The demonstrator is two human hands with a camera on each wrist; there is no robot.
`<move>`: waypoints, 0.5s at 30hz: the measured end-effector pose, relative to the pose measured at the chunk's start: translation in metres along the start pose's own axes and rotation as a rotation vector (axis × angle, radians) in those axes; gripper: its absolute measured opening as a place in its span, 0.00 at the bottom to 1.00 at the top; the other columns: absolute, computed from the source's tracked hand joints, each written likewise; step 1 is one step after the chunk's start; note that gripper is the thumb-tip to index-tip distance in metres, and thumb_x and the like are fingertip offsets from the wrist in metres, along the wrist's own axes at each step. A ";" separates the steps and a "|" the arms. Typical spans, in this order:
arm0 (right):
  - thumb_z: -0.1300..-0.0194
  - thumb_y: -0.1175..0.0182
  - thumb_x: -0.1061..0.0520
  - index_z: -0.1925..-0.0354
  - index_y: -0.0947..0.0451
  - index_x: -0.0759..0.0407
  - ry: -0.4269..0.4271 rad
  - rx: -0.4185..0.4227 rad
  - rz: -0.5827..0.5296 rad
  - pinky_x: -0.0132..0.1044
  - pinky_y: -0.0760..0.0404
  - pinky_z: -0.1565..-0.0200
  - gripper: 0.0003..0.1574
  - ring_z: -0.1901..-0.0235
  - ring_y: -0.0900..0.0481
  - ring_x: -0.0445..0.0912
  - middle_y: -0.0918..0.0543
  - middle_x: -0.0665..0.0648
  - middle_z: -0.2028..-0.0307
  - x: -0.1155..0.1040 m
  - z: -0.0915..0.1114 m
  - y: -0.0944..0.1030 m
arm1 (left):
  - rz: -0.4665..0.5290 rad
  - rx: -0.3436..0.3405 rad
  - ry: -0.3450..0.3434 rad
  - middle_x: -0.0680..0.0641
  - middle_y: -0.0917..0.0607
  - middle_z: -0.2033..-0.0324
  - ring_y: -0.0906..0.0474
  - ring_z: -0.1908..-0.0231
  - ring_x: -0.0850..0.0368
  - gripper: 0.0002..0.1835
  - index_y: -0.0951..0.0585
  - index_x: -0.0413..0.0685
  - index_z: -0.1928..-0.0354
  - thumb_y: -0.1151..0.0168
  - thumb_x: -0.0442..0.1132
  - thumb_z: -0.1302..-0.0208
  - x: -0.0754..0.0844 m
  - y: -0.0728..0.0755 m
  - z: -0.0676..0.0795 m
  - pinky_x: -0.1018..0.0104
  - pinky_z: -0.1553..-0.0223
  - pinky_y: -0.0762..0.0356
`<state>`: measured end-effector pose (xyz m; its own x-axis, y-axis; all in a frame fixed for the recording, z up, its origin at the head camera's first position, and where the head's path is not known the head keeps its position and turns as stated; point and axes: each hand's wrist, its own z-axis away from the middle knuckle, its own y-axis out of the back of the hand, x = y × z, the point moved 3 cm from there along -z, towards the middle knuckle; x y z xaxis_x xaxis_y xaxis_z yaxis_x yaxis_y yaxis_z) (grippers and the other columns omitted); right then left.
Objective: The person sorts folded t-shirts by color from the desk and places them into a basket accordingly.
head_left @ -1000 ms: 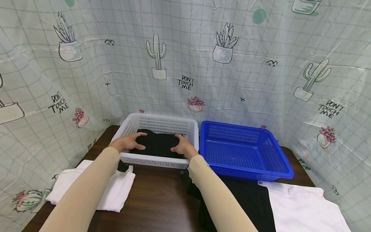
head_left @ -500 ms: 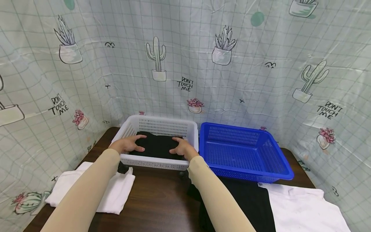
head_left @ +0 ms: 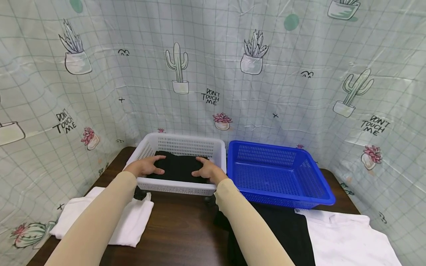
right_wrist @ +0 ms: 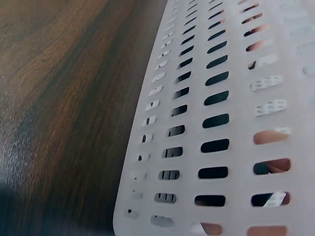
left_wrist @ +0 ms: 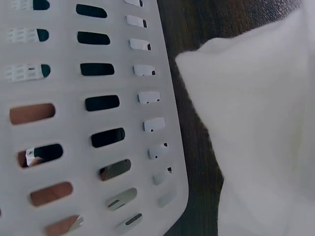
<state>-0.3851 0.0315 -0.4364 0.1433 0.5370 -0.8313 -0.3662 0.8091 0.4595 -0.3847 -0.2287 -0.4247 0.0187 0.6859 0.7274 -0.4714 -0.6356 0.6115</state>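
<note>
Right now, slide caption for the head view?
Left hand and right hand at opposite ends of black cloth in white perforated plastic basket.

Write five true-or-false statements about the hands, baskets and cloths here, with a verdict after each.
1. The left hand and right hand both reach into the white basket. True.
2. A white cloth lies between the hands. False: that is a black cloth.
3. A blue basket stands right of the white basket. True.
4. White cloth shows only on the left. False: besides the left white cloth, there is a right white cloth.
5. A second black cloth lies beside the right white cloth. True.
</note>
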 end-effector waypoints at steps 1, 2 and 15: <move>0.29 0.30 0.61 0.16 0.42 0.49 0.004 0.000 -0.004 0.60 0.31 0.28 0.51 0.27 0.33 0.62 0.36 0.66 0.22 0.000 0.000 0.000 | 0.004 -0.002 0.006 0.23 0.55 0.20 0.57 0.21 0.23 0.43 0.49 0.35 0.17 0.35 0.32 0.25 0.000 0.000 0.000 0.27 0.29 0.39; 0.29 0.31 0.61 0.16 0.42 0.49 0.004 0.000 -0.005 0.61 0.31 0.28 0.51 0.27 0.33 0.62 0.36 0.66 0.22 -0.001 0.000 0.000 | 0.009 -0.006 0.013 0.23 0.56 0.20 0.57 0.21 0.23 0.44 0.50 0.35 0.17 0.36 0.32 0.24 -0.001 0.001 0.000 0.26 0.30 0.38; 0.24 0.34 0.52 0.17 0.41 0.54 0.057 -0.013 0.081 0.64 0.36 0.26 0.46 0.21 0.43 0.65 0.45 0.68 0.19 -0.016 0.019 0.016 | -0.525 0.088 0.038 0.24 0.33 0.27 0.32 0.29 0.30 0.34 0.33 0.32 0.23 0.36 0.26 0.29 0.033 0.008 0.011 0.42 0.32 0.28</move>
<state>-0.3755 0.0406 -0.4098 0.0605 0.5861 -0.8080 -0.3864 0.7601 0.5224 -0.3783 -0.2155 -0.3925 0.1995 0.9310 0.3058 -0.3315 -0.2296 0.9151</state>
